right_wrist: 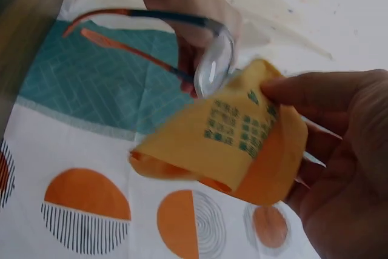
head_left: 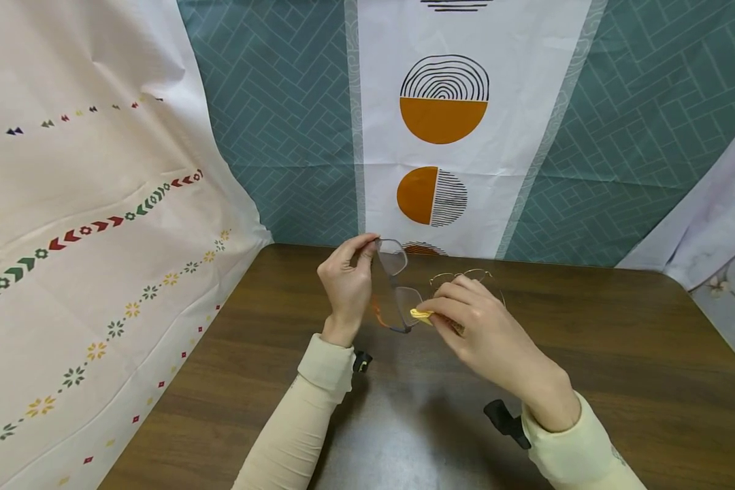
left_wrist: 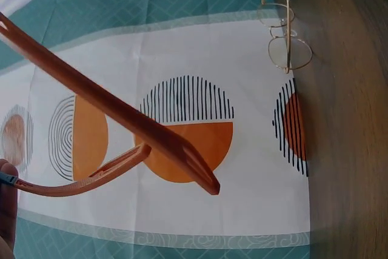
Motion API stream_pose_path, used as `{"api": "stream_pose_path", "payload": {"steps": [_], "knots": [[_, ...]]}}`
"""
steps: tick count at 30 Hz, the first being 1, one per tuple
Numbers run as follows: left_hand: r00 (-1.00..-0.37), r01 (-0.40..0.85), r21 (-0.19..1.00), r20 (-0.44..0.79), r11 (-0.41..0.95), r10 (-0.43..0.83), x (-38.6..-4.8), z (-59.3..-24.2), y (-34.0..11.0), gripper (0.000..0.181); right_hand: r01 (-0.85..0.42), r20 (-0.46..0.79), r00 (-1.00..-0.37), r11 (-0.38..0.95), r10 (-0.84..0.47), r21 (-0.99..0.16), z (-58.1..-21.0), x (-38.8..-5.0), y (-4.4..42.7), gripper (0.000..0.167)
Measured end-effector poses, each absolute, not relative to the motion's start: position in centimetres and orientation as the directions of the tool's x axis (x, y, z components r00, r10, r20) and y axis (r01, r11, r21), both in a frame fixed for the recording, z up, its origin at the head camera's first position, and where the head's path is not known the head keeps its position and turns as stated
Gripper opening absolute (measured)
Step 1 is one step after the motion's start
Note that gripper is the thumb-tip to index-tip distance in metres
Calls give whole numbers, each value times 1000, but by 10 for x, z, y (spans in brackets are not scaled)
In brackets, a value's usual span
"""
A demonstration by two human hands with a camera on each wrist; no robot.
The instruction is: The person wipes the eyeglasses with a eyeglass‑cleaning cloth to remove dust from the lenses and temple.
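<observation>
My left hand (head_left: 348,286) pinches the dark-framed glasses (head_left: 394,280) by the upper end of the frame, with the lenses held one above the other over the table. In the left wrist view their orange temple arms (left_wrist: 115,104) cross the picture. A yellow cloth (right_wrist: 236,131) with green printing is pinched between the thumb and fingers of my right hand (right_wrist: 345,144), folded over and hanging. From the head view, my right hand (head_left: 486,333) is beside the lower lens; whether the cloth (head_left: 421,315) touches it I cannot tell.
Thin gold-framed glasses (left_wrist: 290,53) rest near the back edge of the brown wooden table (head_left: 269,381), partly behind my right hand in the head view. A patterned teal and white curtain (head_left: 282,136) hangs behind the table, and a cream cloth (head_left: 98,224) hangs at the left.
</observation>
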State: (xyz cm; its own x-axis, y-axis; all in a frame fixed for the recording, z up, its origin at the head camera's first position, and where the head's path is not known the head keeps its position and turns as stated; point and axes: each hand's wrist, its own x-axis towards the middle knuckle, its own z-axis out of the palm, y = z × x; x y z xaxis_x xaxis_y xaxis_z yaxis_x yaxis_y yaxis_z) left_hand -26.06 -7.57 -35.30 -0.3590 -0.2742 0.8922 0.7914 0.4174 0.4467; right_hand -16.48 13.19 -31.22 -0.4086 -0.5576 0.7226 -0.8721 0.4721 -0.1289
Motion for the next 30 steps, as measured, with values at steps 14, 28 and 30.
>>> {"api": "stream_pose_path", "payload": {"steps": [14,28,30], "knots": [[-342,817,403,914,412,-216,-258,-355,-67,8,-838,824,-360,540,-437,-80,-320,-176,126,25],[-331,802,400,916,444,-227,-260,-353,-73,7,-867,746,-382,490,-545,-85,-326,-176,121,29],[-332,798,408,912,443,-242,-260,-352,-74,6,-874,732,-384,478,-563,-91,-326,-176,120,28]]}}
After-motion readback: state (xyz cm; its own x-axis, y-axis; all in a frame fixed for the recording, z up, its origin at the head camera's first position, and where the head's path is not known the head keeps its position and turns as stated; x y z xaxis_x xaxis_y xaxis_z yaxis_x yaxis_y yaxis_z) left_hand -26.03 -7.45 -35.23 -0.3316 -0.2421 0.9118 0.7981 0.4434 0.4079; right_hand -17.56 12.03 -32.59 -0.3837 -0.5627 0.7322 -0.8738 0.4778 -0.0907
